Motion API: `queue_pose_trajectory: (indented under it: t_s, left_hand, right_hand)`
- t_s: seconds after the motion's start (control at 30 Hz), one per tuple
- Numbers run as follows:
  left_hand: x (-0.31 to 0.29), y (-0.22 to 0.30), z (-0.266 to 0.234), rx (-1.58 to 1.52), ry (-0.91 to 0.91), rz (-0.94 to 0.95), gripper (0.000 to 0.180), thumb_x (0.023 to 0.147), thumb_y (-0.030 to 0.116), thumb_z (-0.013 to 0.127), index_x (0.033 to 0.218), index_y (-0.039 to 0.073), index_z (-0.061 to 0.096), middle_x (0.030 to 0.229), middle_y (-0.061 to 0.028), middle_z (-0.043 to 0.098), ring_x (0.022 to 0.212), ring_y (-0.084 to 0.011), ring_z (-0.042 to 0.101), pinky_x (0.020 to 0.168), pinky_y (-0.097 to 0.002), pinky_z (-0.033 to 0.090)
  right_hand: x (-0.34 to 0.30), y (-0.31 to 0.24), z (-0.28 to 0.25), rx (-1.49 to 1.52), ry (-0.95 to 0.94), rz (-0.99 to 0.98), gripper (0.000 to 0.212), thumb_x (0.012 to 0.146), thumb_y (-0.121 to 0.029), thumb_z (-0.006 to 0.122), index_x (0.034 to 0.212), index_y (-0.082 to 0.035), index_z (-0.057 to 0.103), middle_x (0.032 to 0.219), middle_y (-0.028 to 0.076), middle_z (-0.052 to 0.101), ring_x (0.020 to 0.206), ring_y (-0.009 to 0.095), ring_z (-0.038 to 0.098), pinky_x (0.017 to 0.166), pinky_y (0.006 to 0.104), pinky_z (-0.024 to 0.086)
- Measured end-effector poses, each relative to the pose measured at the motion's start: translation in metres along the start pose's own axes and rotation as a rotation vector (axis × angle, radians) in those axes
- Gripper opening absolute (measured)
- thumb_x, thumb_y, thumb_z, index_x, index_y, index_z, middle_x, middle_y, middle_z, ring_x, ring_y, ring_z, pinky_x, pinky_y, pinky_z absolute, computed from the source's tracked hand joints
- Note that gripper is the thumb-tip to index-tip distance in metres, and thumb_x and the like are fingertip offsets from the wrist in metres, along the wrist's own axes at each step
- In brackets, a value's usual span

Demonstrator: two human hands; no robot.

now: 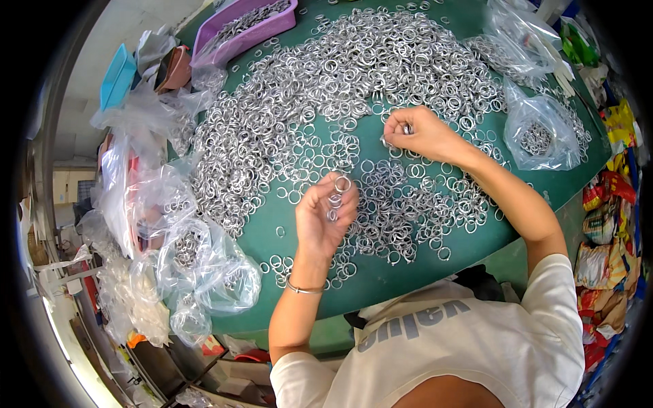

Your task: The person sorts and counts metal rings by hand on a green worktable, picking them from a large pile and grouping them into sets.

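Note:
My left hand [325, 214] is turned palm up above the table, its fingers curled around a few silver metal rings [342, 183]. Farther to the right, my right hand [425, 134] is closed, fingers bent together. A bit of silver metal, apparently more rings [407, 129], shows between those fingers. Between and below the hands lies a smaller heap of rings [391, 204], spread loosely at its edges. A much larger pile of similar rings [381, 54] arcs across the far side and down the left of the green table [265, 234].
A purple basin [282, 22] of grey pieces sits at the far left. Clear plastic bags with rings lie on the left [228, 262] and right [544, 139]. A blue container [118, 76] stands beyond the left edge. Colourful packages [602, 265] are piled right of the table.

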State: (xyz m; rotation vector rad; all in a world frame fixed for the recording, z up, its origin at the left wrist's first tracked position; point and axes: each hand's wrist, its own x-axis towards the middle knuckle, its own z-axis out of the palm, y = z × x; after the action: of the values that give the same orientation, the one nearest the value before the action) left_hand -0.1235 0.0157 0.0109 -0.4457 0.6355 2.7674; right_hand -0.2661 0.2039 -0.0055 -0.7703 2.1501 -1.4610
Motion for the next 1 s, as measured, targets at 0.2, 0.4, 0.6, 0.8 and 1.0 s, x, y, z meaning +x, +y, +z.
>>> queue_pose_trajectory:
  t_s: [0.2,0.4,0.6,0.8,1.0]
  left_hand:
    - [-0.004,-0.021,0.001,0.208,0.116,0.087,0.015,0.087,0.015,0.047,0.076,0.005,0.046,0.073,-0.0088,0.047,0.052,-0.0091,0.035,0.040,-0.0181,0.027]
    - [-0.010,-0.039,0.013,0.443,0.154,0.225,0.007,0.089,0.010,0.054,0.089,0.003,0.054,0.072,-0.0036,0.055,0.051,-0.0039,0.039,0.040,-0.0162,0.027]
    - [-0.014,-0.062,0.017,0.871,0.284,0.420,0.011,0.082,0.006,0.063,0.091,0.001,0.062,0.070,0.0028,0.050,0.053,-0.0001,0.036,0.041,-0.0161,0.024]
    - [-0.014,-0.074,0.030,1.174,0.438,0.727,0.012,0.074,0.001,0.070,0.081,0.002,0.061,0.061,0.0072,0.041,0.054,-0.0009,0.035,0.046,-0.0170,0.026]
    - [-0.018,-0.071,0.034,1.424,0.373,0.884,0.012,0.072,-0.002,0.068,0.081,0.002,0.061,0.059,0.0025,0.043,0.053,-0.0046,0.037,0.047,-0.0202,0.029]
  right_hand:
    - [-0.022,-0.031,0.002,0.404,-0.152,0.303,0.006,0.083,-0.007,0.056,0.086,-0.001,0.056,0.070,0.003,0.057,0.045,0.002,0.040,0.038,0.0186,0.024]
    - [-0.039,-0.041,0.010,0.615,-0.132,0.298,0.012,0.084,-0.005,0.055,0.092,0.002,0.054,0.072,0.006,0.057,0.047,0.004,0.043,0.038,0.0178,0.025]
    - [-0.054,-0.048,0.023,0.686,-0.109,0.326,0.014,0.086,-0.006,0.056,0.098,0.002,0.057,0.069,0.002,0.053,0.046,0.003,0.040,0.037,0.0172,0.025]
    - [-0.069,-0.048,0.029,0.726,-0.086,0.299,0.015,0.088,-0.012,0.056,0.095,0.001,0.058,0.055,0.000,0.047,0.046,0.003,0.039,0.039,0.0183,0.024]
    - [-0.078,-0.048,0.026,0.696,-0.128,0.248,0.015,0.089,-0.012,0.055,0.095,0.001,0.058,0.056,0.000,0.048,0.046,0.003,0.039,0.039,0.0183,0.024]
